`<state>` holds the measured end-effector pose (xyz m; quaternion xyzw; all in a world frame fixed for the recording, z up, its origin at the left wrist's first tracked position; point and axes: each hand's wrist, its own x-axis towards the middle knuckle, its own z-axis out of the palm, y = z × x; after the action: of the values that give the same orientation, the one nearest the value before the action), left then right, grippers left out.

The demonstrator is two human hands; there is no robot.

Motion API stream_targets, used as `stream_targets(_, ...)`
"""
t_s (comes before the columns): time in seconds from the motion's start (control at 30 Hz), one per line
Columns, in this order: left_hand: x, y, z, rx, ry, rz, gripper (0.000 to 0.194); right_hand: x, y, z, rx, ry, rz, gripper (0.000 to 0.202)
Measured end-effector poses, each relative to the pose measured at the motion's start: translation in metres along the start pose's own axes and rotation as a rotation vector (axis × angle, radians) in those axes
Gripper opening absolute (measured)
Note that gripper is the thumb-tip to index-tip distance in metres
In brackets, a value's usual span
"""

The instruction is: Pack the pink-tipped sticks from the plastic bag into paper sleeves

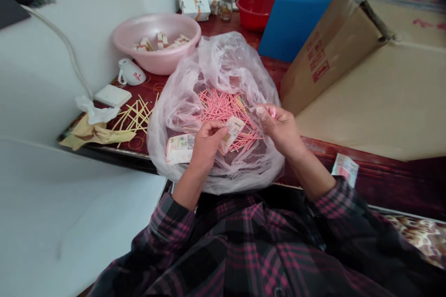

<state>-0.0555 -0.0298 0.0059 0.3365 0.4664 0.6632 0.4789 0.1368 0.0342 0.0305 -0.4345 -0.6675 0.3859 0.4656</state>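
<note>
- Left hand (208,141) pinched a small printed packet (232,133), frame centre
- Right hand (278,125), right of centre, had its fingers closed around something pink, too small to tell
- Pink sticks (221,106) lay between them in the open plastic bag (240,55)
- Pink basin (156,58) sat upper left
</note>
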Motion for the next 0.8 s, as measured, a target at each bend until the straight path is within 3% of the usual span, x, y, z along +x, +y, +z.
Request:
stream_targets(0.2,-0.001,-0.002,0.003,0.181,-0.01,0.16,0.009,-0.015,-0.008,0.013,0.002,-0.181,0.015,0.048)
stream_targets(0.33,-0.003,0.0,0.003,0.304,-0.127,0.259,0.014,-0.017,-0.002,0.017,-0.081,-0.301,0.016,0.033)
stream_targets(0.63,-0.005,-0.008,0.004,0.292,-0.089,0.075,0.008,-0.018,0.012,0.02,-0.083,-0.355,0.1,0.032)
stream_targets(0.8,-0.007,-0.001,0.001,0.408,-0.111,0.166,0.011,-0.016,0.002,0.016,-0.006,-0.247,0.136,0.037)
